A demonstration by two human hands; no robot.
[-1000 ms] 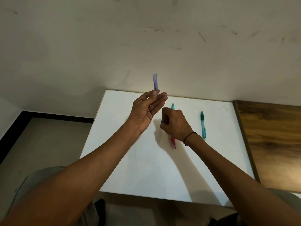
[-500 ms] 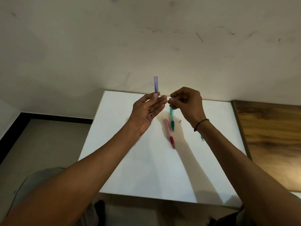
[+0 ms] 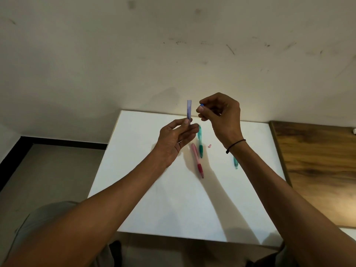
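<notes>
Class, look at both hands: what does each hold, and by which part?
The left hand pinches the purple tube upright by its lower end. The right hand pinches a small blue piece in its fingertips; which part cannot be told.

Surface: white rectangular tabletop (image 3: 154,189)
Centre: pink-and-red plastic pen (image 3: 197,160) just beside green plastic pen (image 3: 200,143)
Right: brown wooden board (image 3: 317,160)

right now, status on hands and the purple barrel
Left hand holds purple barrel upright. Right hand pinches small blue piece beside its top. Nothing between them.

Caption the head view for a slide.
Left hand holds purple pen barrel upright; right hand pinches small blue piece beside it.
</notes>
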